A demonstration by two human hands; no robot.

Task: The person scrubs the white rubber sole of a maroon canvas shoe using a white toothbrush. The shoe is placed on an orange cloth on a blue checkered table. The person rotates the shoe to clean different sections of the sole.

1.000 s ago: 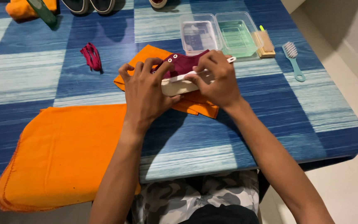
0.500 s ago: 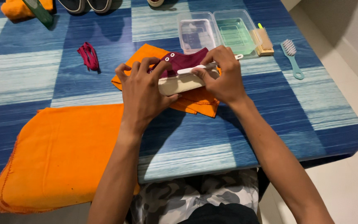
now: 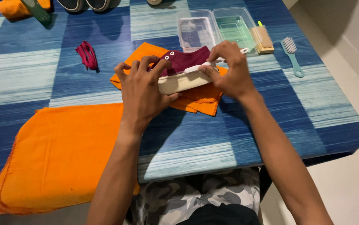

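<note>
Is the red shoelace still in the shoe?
No, the red shoelace lies bunched on the blue table, apart from the maroon shoe that the left hand and right hand hold.

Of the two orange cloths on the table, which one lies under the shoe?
The smaller, folded orange cloth lies under the maroon shoe, near the plastic trays. The large orange cloth lies spread flat at the near edge, with nothing on it.

Maroon cloth shoe (image 3: 185, 62), matt, with smooth cream rubber sole (image 3: 181, 82) and shiny metal eyelets (image 3: 169, 55). Soft, fuzzy orange cloths (image 3: 58, 154). Clear glossy plastic tubs (image 3: 196, 31). Woven matt tablecloth (image 3: 271, 108). Plastic-handled brush (image 3: 292, 56).
</note>
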